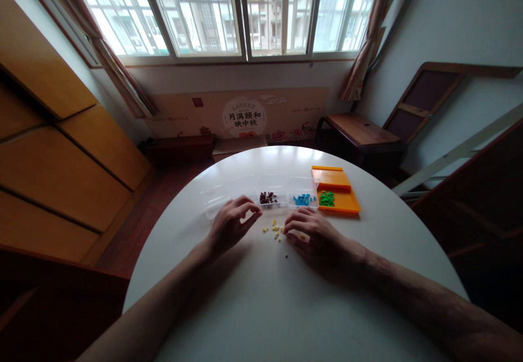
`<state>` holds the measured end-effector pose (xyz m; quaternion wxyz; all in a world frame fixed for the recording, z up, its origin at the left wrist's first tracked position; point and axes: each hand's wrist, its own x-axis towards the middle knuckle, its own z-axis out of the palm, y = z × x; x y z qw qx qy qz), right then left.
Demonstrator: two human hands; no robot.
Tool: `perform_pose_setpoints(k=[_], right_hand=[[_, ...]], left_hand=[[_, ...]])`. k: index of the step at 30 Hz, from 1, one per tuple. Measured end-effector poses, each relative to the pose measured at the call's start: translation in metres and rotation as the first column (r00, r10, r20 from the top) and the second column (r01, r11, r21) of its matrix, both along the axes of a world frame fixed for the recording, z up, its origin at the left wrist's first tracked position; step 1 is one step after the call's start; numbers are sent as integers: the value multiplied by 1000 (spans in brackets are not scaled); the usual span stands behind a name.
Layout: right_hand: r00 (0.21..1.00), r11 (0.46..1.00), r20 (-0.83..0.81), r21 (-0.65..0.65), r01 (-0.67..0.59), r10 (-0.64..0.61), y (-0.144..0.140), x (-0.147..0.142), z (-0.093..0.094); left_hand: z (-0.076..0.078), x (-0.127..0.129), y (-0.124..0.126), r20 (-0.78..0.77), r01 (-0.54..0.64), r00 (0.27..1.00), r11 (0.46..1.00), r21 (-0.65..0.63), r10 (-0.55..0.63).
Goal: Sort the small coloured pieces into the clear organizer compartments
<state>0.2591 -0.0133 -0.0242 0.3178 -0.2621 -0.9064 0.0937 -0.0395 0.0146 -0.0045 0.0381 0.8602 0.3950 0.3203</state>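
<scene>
Small yellow pieces (276, 229) lie loose on the white round table between my two hands. My left hand (232, 224) hovers left of them, thumb and index fingertips pinched together; anything between them is too small to make out. At the right edge of the pieces, my right hand (312, 232) has its fingers curled down with the tips close together, and what they grip is hidden. Just beyond my hands stand clear plastic boxes, one with dark brown pieces (268, 198), one with blue pieces (302, 200). Green pieces (327, 199) sit in an orange tray (347, 207).
The white table (261, 318) has a curved edge. Left of the brown pieces stand more clear compartments (213, 210). A wooden chair (363, 130) is beyond the table at the right, and a printed cardboard panel (281, 114) leans below the window.
</scene>
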Motion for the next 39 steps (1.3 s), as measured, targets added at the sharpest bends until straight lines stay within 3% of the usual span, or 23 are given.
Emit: perform_pose_setpoints(k=[7, 15, 32, 36, 39], right_hand=[[1000, 1000, 0, -1, 9, -9, -1, 0, 0], [1000, 1000, -13, 4, -1, 1, 1, 0, -1], [999, 1000, -33, 6, 5, -5, 3, 1, -5], [997, 998, -51, -5, 56, -57, 2, 2, -6], [994, 995, -27, -21, 102, -102, 1, 2, -7]], left_hand=[[2, -30, 19, 2, -299, 954, 951, 80, 300], [1, -35, 22, -23, -386, 921, 917, 101, 390], [-3, -36, 22, -50, -374, 922, 916, 144, 384], [0, -31, 18, -41, -296, 951, 943, 150, 305], [1, -22, 13, -43, -141, 988, 982, 129, 147]])
